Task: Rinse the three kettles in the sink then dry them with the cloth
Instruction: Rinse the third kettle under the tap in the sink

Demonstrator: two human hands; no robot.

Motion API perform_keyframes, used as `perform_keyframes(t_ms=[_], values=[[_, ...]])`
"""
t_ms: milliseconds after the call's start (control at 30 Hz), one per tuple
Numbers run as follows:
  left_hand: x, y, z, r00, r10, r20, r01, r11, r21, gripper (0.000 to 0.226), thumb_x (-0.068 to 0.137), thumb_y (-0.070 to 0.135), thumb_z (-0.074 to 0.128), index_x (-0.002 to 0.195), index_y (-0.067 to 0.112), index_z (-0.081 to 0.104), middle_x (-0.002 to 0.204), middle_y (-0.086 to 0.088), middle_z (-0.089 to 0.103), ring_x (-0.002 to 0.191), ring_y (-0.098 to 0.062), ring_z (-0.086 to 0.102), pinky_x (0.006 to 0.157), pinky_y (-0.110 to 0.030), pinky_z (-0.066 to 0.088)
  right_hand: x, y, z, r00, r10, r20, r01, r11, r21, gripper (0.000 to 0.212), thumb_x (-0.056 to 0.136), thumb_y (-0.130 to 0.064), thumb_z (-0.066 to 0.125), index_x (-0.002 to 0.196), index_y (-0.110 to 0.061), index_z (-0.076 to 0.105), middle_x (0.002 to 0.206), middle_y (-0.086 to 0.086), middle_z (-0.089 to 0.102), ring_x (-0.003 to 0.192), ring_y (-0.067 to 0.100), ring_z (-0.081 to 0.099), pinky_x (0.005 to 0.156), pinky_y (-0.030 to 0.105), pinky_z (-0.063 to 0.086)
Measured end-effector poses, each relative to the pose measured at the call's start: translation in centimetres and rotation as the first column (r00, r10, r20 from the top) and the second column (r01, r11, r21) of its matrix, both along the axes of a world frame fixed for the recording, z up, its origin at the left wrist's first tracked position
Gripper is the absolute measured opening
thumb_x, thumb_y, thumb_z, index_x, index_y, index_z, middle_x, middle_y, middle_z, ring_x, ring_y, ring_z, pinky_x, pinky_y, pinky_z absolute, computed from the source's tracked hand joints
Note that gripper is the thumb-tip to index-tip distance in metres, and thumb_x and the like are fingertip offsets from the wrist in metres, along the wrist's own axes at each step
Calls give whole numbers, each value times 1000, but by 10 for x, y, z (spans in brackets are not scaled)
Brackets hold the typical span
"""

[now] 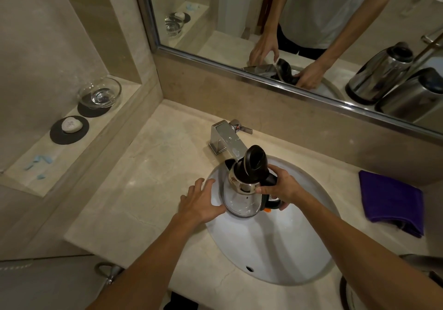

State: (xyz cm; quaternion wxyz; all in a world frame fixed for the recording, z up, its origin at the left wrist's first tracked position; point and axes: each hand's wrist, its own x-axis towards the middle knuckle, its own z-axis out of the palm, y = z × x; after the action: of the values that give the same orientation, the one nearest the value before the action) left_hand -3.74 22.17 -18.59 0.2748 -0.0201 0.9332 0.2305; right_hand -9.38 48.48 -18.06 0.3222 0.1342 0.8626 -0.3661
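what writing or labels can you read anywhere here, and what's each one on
No text here can be read.
White soap on the dark coaster: a printed or embossed mark, too blurred to read.
Glass kettle held over the sink: small dark marks near its base, too small to read.
Faucet: no legible brand.
Purple cloth: no label visible.

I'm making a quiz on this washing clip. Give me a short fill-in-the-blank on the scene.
1. The kettle is held over the ____.
2. Its lid is ____.
3. The right hand grips the kettle's ____.
4. The folded cloth is ____ in colour.

Answers: sink; open; handle; purple
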Motion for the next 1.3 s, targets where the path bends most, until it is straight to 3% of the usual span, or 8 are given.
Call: perform_keyframes(t_ms=[167,400,600,900,1300], values=[[-3,1,2,1000,3,-11,-3,1000,7,89,80,55,64,153,32,19,160,1,15,142,-26,25,110,-49,30,-2,-2,1,1000,12,-18,-12,1000,15,102,78,-30,87,159,-33,25,148,11,45,115,41,61,49,45,60],[-3,0,1,1000,-1,-11,1,1000,3,89,80,56,64,153,32,19,160,0,15,142,-26,26,110,-49,30,-2,-2,1,1000,20,-20,-19,1000,16,102,77,-30,88,158,-34,27,148,10,43,106,35,59,48,46,60],[-2,-3,0,1000,-6,-11,6,1000,2,87,81,54,64,153,32,19,160,0,15,143,-27,25,109,-49,29,-1,-1,1,1000,20,2,-20,1000,8,102,78,-30,87,159,-34,26,146,12,47,110,41,64,43,42,57],[1,-7,-4,1000,-2,-14,2,1000,-8,84,82,52,63,151,33,20,158,2,17,141,-25,27,109,-48,30,-1,-1,1,1000,3,9,-3,1000,20,103,77,-31,88,159,-34,25,145,14,48,110,42,64,46,49,60],[-2,-5,-4,1000,-9,-17,9,1000,-1,85,81,53,64,151,33,20,159,1,17,142,-26,26,109,-49,31,-1,-2,1,1000,12,2,-12,999,30,104,77,-33,88,159,-34,24,144,13,50,110,41,64,46,47,60]])
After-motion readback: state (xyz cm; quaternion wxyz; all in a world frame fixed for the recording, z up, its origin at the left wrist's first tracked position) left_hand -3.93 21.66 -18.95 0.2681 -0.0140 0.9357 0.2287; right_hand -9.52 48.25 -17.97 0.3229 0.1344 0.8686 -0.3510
